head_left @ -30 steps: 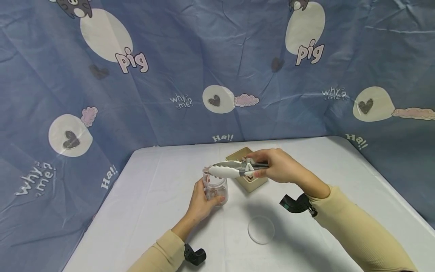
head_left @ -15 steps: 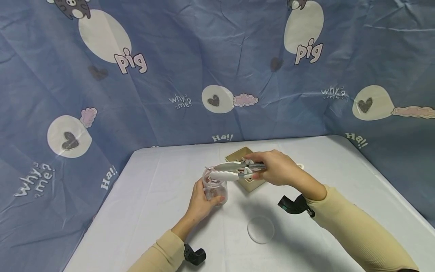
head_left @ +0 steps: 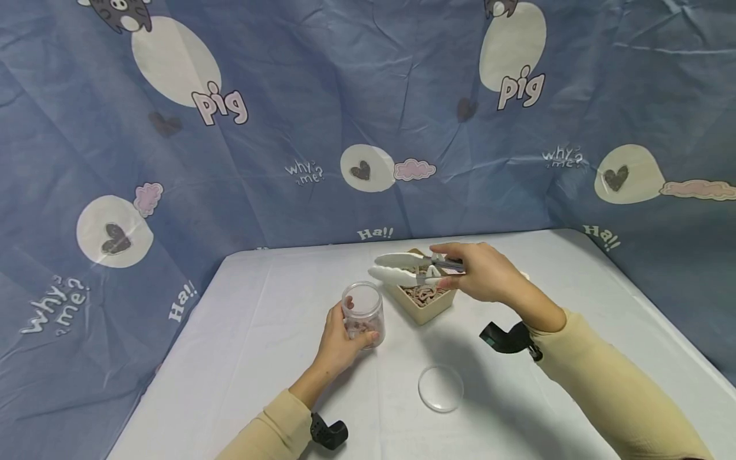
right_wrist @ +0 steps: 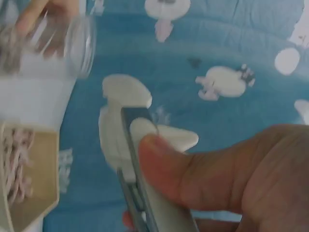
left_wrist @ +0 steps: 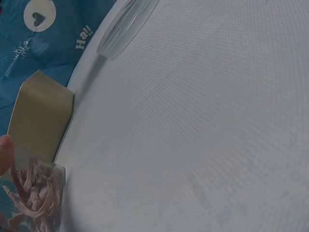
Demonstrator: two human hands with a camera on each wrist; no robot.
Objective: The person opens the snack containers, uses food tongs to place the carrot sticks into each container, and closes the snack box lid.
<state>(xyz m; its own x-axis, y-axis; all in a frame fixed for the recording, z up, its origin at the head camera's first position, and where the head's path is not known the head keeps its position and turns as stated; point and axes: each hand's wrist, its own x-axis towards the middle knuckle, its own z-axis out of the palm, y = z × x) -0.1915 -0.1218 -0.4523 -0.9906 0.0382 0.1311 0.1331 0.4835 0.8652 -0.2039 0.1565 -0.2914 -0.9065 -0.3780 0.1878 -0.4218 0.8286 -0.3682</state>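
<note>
My left hand (head_left: pixel 338 342) grips a clear jar (head_left: pixel 370 317) standing upright and uncapped on the table. Brownish-pink, strip-like pieces (left_wrist: pixel 36 193) fill its lower part in the left wrist view. My right hand (head_left: pixel 489 275) holds white-tipped tongs (head_left: pixel 397 276), thumb pressed on one arm in the right wrist view. The tongs' tips stand apart with nothing between them, above and right of the jar's mouth. Below them sits a beige box (head_left: pixel 428 314) with more such strips (right_wrist: pixel 17 164) inside; the tongs and right hand overlap part of it in the head view.
A round clear lid (head_left: pixel 441 388) lies on the white-covered table (head_left: pixel 276 319), in front of the box. Behind the table hangs a blue printed cloth (head_left: pixel 322 96). A small pale thing (head_left: pixel 524 275) shows partly behind the right wrist.
A strip held by the tongs at the jar's mouth has been let go. The tongs have risen and moved right, over the box. My left hand and the jar stay in place.
</note>
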